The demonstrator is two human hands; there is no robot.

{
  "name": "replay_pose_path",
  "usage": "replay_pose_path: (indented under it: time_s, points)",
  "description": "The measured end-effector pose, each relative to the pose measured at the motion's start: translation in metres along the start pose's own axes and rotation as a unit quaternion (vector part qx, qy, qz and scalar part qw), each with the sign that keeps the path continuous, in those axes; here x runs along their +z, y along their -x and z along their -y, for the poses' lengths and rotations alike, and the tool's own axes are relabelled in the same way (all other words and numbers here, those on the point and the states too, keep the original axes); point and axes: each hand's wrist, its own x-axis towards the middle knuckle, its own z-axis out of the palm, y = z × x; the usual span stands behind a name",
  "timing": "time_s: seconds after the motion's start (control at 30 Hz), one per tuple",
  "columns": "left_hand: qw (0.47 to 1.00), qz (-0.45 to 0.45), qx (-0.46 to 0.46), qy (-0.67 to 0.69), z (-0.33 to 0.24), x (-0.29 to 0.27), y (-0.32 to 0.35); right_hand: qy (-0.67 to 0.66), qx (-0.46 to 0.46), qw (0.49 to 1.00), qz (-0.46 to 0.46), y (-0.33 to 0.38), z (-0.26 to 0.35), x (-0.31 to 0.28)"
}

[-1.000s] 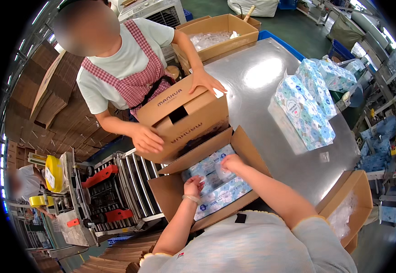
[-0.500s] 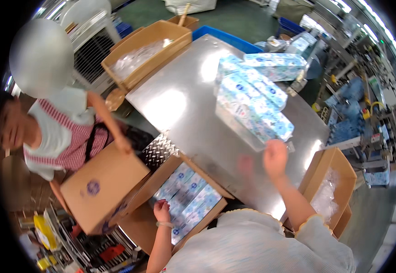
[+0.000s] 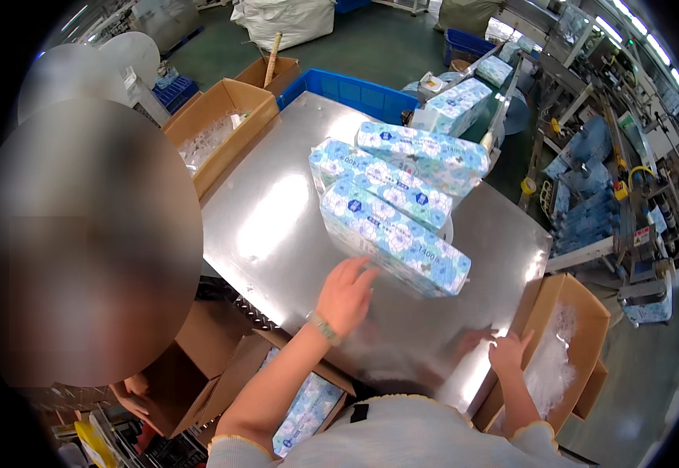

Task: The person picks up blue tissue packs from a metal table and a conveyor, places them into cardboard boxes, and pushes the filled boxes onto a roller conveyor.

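Several blue-and-white floral long tissue packs lie on the steel table; the nearest tissue pack (image 3: 394,234) is closest to me, with two more behind it. My left hand (image 3: 345,296) reaches over the table, fingers spread, close to the near side of that pack; whether a fingertip touches it I cannot tell. At the table's right edge is my right hand (image 3: 507,351), fingers apart, nothing visible in it, beside a carton of clear film (image 3: 562,343). Below my left forearm, an open carton (image 3: 234,374) contains more floral packs, partly hidden by the arm.
A co-worker's hand (image 3: 138,398) is at a brown carton at lower left. A blue crate (image 3: 347,97) and a carton with clear film (image 3: 226,129) border the table's far side. Another floral pack (image 3: 456,105) sits on a conveyor, with machinery at right.
My left hand has moved from the packed carton up to the tissue packs. My right hand has gone from the packs to the table's right edge. The co-worker has leaned closer.
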Motion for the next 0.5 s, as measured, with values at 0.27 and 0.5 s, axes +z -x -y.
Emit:
replay_pose_path:
  time_s: [0.27,0.5]
  points:
    - [0.957,0.165,0.065,-0.231,0.012,0.047,-0.104,-0.309,-0.284,0.841,-0.34,-0.14,0.114,-0.162]
    - [0.941,0.211,0.104,-0.243,0.016,0.018,-0.061,-0.147,-0.264,0.938,-0.167,-0.223,0.222,-0.201]
